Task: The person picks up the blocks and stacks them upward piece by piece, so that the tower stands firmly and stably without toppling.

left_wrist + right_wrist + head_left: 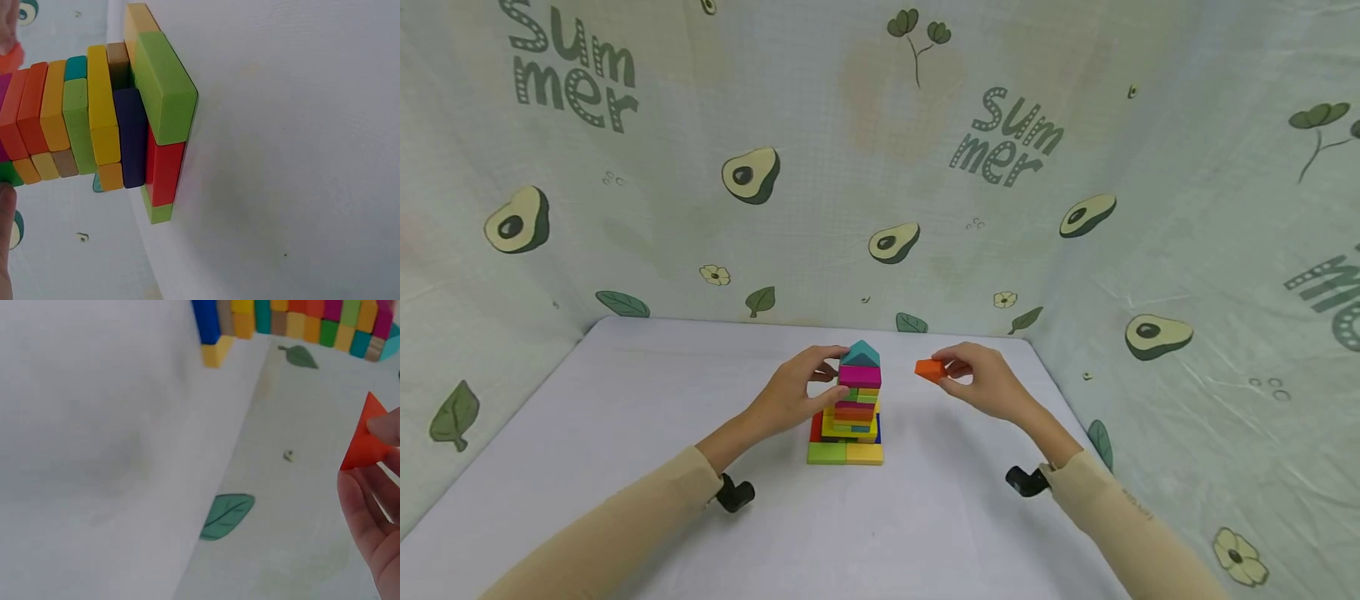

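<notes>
A tall tower of coloured wooden blocks (856, 410) stands with a magenta block (860, 377) near its top and a teal triangular block (861, 355) as its peak. At its left side is my left hand (790, 383), an index fingertip by the teal block and the thumb touching the tower just below the magenta one. In the left wrist view the left thumb (5, 215) meets a green block (10, 174). Off to the tower's right, my right hand (988, 379) pinches an orange triangular block (365, 440) in the air, between thumb and fingers.
The tower's wide base has a light-green and a yellow block (865, 454) in front. It stands on a white-covered table (700, 375). A patterned cloth (820, 108) hangs behind and at the sides. Small black devices (735, 493) are worn at both wrists.
</notes>
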Available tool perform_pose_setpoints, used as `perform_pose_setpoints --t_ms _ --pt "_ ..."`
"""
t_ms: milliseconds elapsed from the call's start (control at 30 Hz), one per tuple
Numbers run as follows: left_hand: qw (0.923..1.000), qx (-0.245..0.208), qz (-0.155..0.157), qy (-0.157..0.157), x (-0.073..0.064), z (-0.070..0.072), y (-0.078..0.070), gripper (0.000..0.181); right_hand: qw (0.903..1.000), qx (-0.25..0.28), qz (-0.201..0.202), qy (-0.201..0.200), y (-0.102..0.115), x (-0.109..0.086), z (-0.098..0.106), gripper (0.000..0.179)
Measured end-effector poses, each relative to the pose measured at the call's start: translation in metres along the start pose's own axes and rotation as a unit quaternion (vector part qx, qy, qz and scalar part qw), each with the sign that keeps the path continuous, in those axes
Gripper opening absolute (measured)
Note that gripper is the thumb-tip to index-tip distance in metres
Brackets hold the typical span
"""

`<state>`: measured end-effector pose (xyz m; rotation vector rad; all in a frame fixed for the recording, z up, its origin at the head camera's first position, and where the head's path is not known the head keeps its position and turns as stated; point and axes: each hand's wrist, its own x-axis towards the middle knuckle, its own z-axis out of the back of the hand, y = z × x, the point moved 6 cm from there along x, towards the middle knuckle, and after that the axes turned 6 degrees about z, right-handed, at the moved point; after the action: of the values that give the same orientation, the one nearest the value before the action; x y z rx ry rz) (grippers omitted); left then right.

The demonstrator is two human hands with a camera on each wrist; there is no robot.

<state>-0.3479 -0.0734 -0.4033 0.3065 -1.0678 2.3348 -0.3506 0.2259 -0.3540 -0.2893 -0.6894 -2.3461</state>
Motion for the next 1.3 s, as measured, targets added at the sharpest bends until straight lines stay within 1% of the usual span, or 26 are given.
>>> perform_pose_setpoints --t_ms 133,267,367,500,667,867,967,1033,1133,1200,1300 --pt "1.0 -0.001 0.0 0.0 0.0 0.0 -0.001 0.066 0.9994 0.005 0.034 -0.003 0.031 0.013 0.006 0.036" --pt "1.0 -0.001 -0.001 0.002 -0.001 0.001 -0.001 0.066 0.9976 0.018 0.066 0.008 0.058 0.025 0.002 0.037" --pt "1.0 -0.005 -0.003 0.005 -0.001 0.001 -0.001 0.065 0.9952 0.033 0.091 0.017 0.072 0.034 -0.005 0.038" --pt "0.9999 -0.009 -0.007 0.008 -0.001 0.002 0.0 0.065 0.9925 0.047 0.111 0.021 0.083 0.044 -0.015 0.038" --pt "0.9998 -0.011 -0.015 0.005 -0.002 0.004 -0.001 0.065 0.9916 0.055 0.115 0.024 0.088 0.052 -0.027 0.039" --pt "0.9995 -0.012 -0.027 0.004 -0.001 0.004 -0.003 0.065 0.9918 0.059 0.113 0.002 0.087 0.055 -0.03 0.037" --pt "0.9996 -0.013 -0.025 0.002 -0.001 0.005 -0.003 0.065 0.9922 0.066 0.106 -0.004 0.083 0.054 -0.031 0.042" --pt "0.9997 -0.012 -0.021 0.002 -0.001 0.005 -0.002 0.065 0.9932 0.071 0.093 0.0 0.079 0.054 -0.034 0.047" --pt "0.9998 -0.01 -0.018 0.002 -0.001 0.004 -0.001 0.066 0.9934 0.085 0.075 0.018 0.075 0.054 -0.038 0.055" --pt "0.9998 -0.011 -0.016 0.004 0.0 0.004 0.0 0.067 0.9929 0.092 0.069 0.029 0.072 0.053 -0.041 0.057" --pt "0.9997 -0.02 -0.011 0.006 0.0 0.003 0.0 0.069 0.9917 0.101 0.072 0.036 0.071 0.052 -0.042 0.057"
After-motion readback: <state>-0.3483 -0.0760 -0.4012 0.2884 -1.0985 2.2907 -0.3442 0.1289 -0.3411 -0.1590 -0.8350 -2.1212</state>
